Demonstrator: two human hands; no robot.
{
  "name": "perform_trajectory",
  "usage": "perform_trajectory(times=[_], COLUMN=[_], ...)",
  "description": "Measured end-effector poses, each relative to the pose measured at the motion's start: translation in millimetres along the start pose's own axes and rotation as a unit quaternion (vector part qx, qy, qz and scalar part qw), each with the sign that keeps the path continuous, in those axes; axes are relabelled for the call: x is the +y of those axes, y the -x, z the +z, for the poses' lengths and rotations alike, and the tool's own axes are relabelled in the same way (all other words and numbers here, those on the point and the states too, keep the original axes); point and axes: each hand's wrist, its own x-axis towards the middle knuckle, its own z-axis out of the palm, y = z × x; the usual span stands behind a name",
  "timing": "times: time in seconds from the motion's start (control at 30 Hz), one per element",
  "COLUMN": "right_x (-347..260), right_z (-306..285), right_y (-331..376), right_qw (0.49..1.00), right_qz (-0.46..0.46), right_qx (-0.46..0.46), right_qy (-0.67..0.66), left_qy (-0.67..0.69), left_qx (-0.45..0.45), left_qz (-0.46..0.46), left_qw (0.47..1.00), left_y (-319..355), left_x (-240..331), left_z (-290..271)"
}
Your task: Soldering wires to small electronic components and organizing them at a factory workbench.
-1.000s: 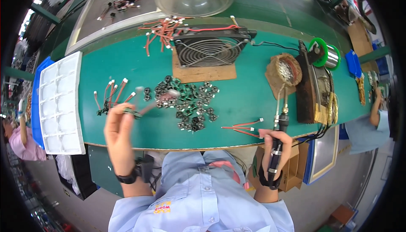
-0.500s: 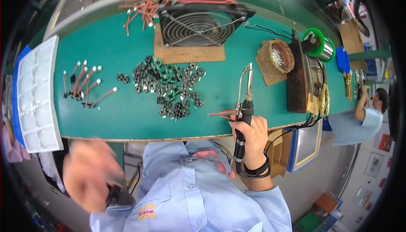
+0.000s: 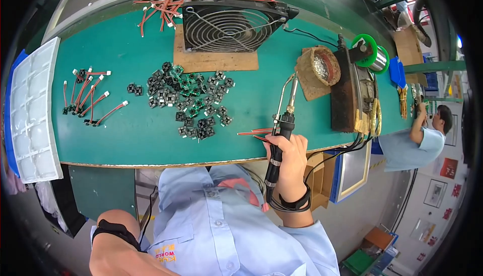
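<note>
At the far left, a white moulded plastic tray with square pockets (image 3: 31, 112) lies on the end of your green bench mat (image 3: 131, 130). Just right of it sit short red wire leads with small black and white ends (image 3: 88, 95), fanned out on the mat. Your left hand itself is out of view below the bench edge: only the forearm with a black wrist strap (image 3: 114, 228) shows at the lower edge, so you cannot tell whether its fingers are apart or together.

Toward the middle lies a loose heap of small black and green circuit boards (image 3: 188, 100), well apart from the leads. Behind the heap, a black square cooling fan with a wire grille (image 3: 231, 22) stands on a brown cardboard sheet (image 3: 201, 59), with more red wires (image 3: 163, 4) piled at its left.

Your right hand (image 3: 289, 163) is closed firmly around the black handle of a soldering iron (image 3: 282, 125), whose metal tip points away from you over the mat. A pair of thin red wires (image 3: 254, 134) lies just left of the handle, by your fingers, at the bench's near edge.

Further right are a round brown bowl of metallic tip-cleaning wool (image 3: 322, 67), a dark soldering station block (image 3: 347, 95) and a green solder spool (image 3: 370, 54). At the far right, another person in a light blue shirt (image 3: 407, 145) works apart.
</note>
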Motion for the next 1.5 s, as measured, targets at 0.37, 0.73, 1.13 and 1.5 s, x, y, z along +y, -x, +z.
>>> perform_trajectory(times=[0.37,0.73,1.13,1.5], right_x=[-2,-52,-49,-43], right_z=[1,-6,-20,-31], right_y=[-1,6,-4,-4], right_qw=[0.998,0.86,0.906,0.951], right_qz=[0.038,0.153,0.081,0.005], right_qx=[0.0,0.023,-0.021,-0.048], right_qy=[-0.05,-0.486,-0.415,-0.304], left_qy=[0.011,-0.851,-0.889,-0.82], left_qx=[0.008,0.162,0.115,0.158], left_qz=[0.009,0.05,0.038,-0.055], left_qw=[1.0,0.497,0.441,0.547], left_y=[9,9,7,3], left_x=[2,-58,-60,-58], left_z=[5,-77,-72,-70])
